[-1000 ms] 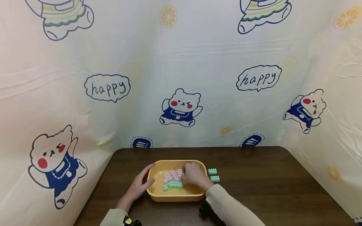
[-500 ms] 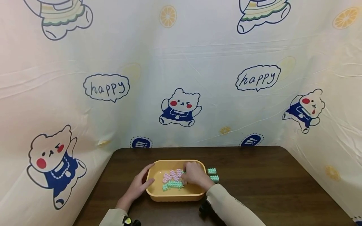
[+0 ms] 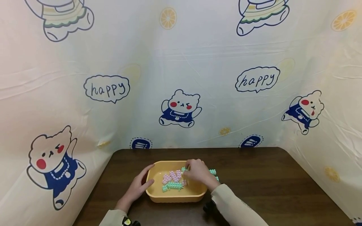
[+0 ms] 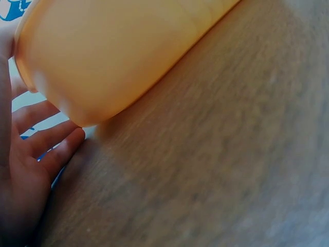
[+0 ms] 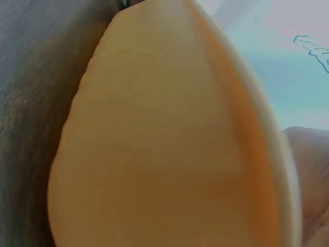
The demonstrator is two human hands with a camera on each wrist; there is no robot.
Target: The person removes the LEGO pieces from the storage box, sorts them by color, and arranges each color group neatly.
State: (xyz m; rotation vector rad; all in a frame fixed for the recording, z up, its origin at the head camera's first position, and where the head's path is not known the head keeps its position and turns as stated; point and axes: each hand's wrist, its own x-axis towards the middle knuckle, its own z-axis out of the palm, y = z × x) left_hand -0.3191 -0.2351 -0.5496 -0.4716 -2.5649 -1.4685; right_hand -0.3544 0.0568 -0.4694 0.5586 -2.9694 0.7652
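Note:
A shallow yellow plastic bin [image 3: 175,199] stands on the table, with toy building bricks inside. My left hand [image 3: 137,187] holds its left end, thumb over the rim and the other fingers spread along the outer wall; in the left wrist view those fingers [image 4: 49,136] lie against the bin's corner. Over the bin's right half, my right hand [image 3: 199,171] has its fingers bent down, pinching a small green building brick [image 3: 183,169]. Pink bricks [image 3: 172,175] and a long green brick [image 3: 174,185] lie left of it. The bin's wall hides the right fingertips in the right wrist view.
Just right of the bin, two green bricks on the dark wooden table [image 3: 254,175] are partly covered by my right wrist; one green brick [image 3: 212,171] shows at its edge. A printed curtain [image 3: 181,62] hangs behind the table.
My right hand has lifted slightly and shifted right with the green brick, uncovering a small pink brick below. Its wrist now overlaps the bricks on the table. The left hand stays put.

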